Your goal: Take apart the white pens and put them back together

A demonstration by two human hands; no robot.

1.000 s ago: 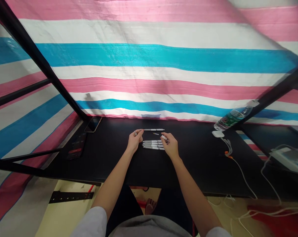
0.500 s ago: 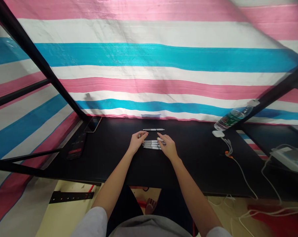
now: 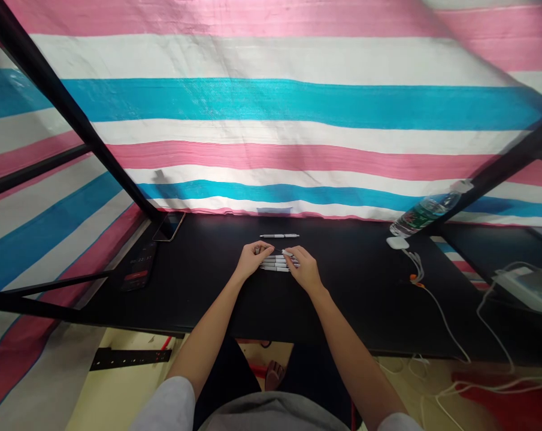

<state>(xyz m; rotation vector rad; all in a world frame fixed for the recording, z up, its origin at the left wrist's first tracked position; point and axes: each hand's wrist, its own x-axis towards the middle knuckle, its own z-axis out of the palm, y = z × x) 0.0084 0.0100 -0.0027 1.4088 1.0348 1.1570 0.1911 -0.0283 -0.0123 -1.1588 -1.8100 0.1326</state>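
Note:
My left hand (image 3: pixel 251 260) is closed in a pinch on a thin, dark pen refill (image 3: pixel 277 249). A small greyish piece (image 3: pixel 257 248) also shows among its fingers, too small to make out. Opposite, my right hand (image 3: pixel 305 267) grips a white pen barrel (image 3: pixel 287 253), its end pointing at the refill's tip. The two nearly meet; whether the tip is inside the barrel I cannot tell. Beneath and between my hands lies a row of several white pens (image 3: pixel 276 269), their ends partly covered by my fingers. Farther back, a single white pen (image 3: pixel 279 236) lies crosswise on the black table (image 3: pixel 342 287).
Two phones lie at the left, one dark and tilted (image 3: pixel 169 227), the other showing a timer (image 3: pixel 138 266). On the right are a plastic bottle (image 3: pixel 426 214), a white charger (image 3: pixel 397 243) and loose cables (image 3: pixel 441 320). Striped sheeting (image 3: pixel 271 108) hangs behind the table.
My right hand has shifted slightly left and turned the white barrel toward my left hand. The gap between the refill and the barrel has closed up.

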